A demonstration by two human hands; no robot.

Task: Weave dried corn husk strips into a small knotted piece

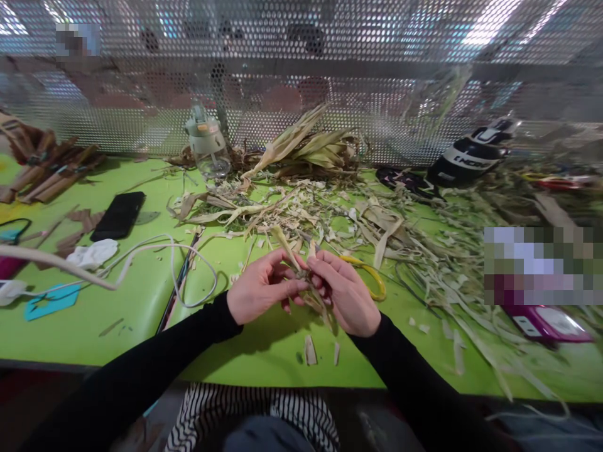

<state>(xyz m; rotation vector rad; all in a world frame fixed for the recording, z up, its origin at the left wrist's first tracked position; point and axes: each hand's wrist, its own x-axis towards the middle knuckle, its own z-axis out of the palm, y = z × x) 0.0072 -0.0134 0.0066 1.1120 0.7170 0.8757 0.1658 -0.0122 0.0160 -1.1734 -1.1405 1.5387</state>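
My left hand [264,287] and my right hand [346,292] meet above the green table [141,314], near its front edge. Both pinch the same small bundle of dried corn husk strips [301,270], fingers curled round it. One pale strip sticks up and to the left from between my fingers. Yellow-handled scissors [372,279] lie on the table just behind my right hand. A few cut husk bits [309,350] lie below my hands.
Loose husk scraps [330,213] cover the middle and right of the table, with a husk pile [306,147] at the back. A black phone [119,215], white cable [155,251], water bottle [207,141], brown strips [47,169] and a perforated metal screen [301,75] behind.
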